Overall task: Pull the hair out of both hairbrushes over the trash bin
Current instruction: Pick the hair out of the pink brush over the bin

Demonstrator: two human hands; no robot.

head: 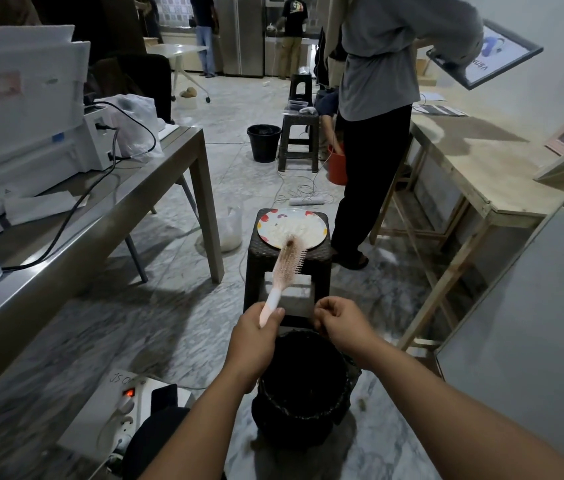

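Low in the centre of the frame, the left hand (257,336) is gripping the handle of a pink hairbrush (283,271) that is angling up over the black trash bin (303,389), hair matting its bristles. Just right, the right hand (337,322) is curling its fingertips pinched together; what they pinch is unclear.

light: pretty dim indoors imo, we see soft shadows under the stool (287,271) | blur: fg arms + floor smeared | edges: wide-angle warp, tables bend
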